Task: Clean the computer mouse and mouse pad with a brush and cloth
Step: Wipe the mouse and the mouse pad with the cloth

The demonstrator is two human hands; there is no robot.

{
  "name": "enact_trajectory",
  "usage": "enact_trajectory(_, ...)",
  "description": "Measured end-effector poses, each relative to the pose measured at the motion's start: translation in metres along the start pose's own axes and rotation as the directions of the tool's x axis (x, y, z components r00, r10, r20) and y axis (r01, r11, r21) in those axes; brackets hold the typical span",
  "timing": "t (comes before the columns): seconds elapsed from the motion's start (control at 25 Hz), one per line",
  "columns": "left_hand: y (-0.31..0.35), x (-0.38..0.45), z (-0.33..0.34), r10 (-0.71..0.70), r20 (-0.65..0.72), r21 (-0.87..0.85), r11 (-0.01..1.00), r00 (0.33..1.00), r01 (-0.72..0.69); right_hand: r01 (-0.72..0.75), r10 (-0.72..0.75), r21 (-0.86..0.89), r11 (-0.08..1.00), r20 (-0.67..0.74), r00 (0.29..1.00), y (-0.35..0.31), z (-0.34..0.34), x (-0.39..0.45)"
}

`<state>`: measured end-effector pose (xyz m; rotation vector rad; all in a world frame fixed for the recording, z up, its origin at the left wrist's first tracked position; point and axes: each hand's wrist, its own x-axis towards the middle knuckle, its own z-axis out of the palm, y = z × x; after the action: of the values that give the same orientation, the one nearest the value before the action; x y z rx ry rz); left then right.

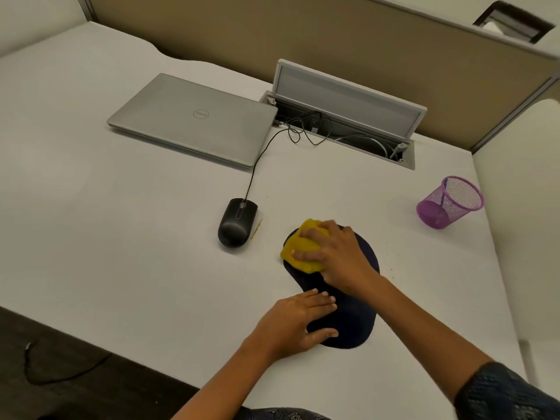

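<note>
A dark navy mouse pad (354, 316) lies on the white desk in front of me. My right hand (336, 256) grips a bunched yellow cloth (303, 253) and presses it on the pad's far end. My left hand (297, 322) rests flat on the pad's near left edge, fingers straight, thumb along the front. A black wired mouse (238, 222) sits on the desk to the left of the pad, its cable running back to the desk's cable box. A purple mesh cup (450, 201) with a thin stick-like thing, perhaps the brush, stands at the right.
A shut silver laptop (194, 116) lies at the back left. An open cable box (342, 128) with its lid up and wires inside sits behind the pad. A tan partition (303, 34) bounds the desk's far side. Small crumbs dot the desk near the mouse.
</note>
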<state>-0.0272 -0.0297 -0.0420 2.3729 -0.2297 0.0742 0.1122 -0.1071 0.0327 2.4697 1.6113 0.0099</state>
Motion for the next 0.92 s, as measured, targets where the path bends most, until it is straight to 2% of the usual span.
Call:
enact_trajectory(0.04,0.000,0.000,0.000,-0.002,-0.001,0.000,1.000,1.000,0.002,0.087,-0.087,-0.051,0.995,-0.011,0.996,0.004,0.006,-0.009)
enact_trajectory(0.08,0.000,-0.001,0.000,0.001,-0.002,0.004,1.000,1.000,-0.001,0.098,-0.099,-0.088,0.991,-0.003,0.995,0.011,0.013,-0.014)
enact_trajectory(0.2,0.002,0.002,-0.003,0.018,-0.029,0.005,1.000,0.999,-0.018,-0.178,0.179,-0.048,0.983,0.015,0.984,0.012,0.005,0.007)
enact_trajectory(0.24,0.002,0.002,-0.003,0.012,-0.023,-0.001,1.000,1.000,-0.012,-0.199,0.200,-0.057,0.978,0.015,0.980,0.008,0.004,0.013)
enact_trajectory(0.28,0.002,0.001,-0.003,0.003,-0.006,-0.004,1.000,1.000,-0.003,-0.155,0.158,-0.087,0.984,0.023,0.987,0.005,0.005,0.012)
enact_trajectory(0.36,0.000,0.000,0.000,-0.009,0.001,-0.008,1.000,1.000,0.009,0.056,-0.053,-0.110,0.992,0.032,0.998,0.007,0.019,-0.006)
enact_trajectory(0.4,-0.001,0.000,0.000,-0.008,0.001,-0.010,1.000,1.000,0.008,0.093,-0.093,-0.109,0.990,0.004,0.996,0.012,0.021,-0.012)
enact_trajectory(0.56,0.000,0.002,-0.001,-0.008,-0.007,0.000,1.000,1.000,0.008,-0.142,0.143,-0.066,0.988,0.017,0.990,0.006,-0.011,0.023)
enact_trajectory(0.64,-0.001,0.000,0.003,-0.012,-0.017,0.003,1.000,1.000,0.012,-0.070,0.073,-0.026,0.997,0.128,0.989,0.001,-0.010,0.019)
enact_trajectory(0.72,-0.003,-0.002,0.004,-0.010,-0.020,0.000,1.000,1.000,0.010,0.036,-0.030,-0.037,0.999,0.142,0.989,0.002,-0.008,0.000)
enact_trajectory(0.92,-0.003,0.001,0.005,0.011,-0.050,0.009,1.000,0.999,-0.011,-0.100,0.121,-0.121,0.988,0.179,0.976,-0.010,-0.022,0.024)
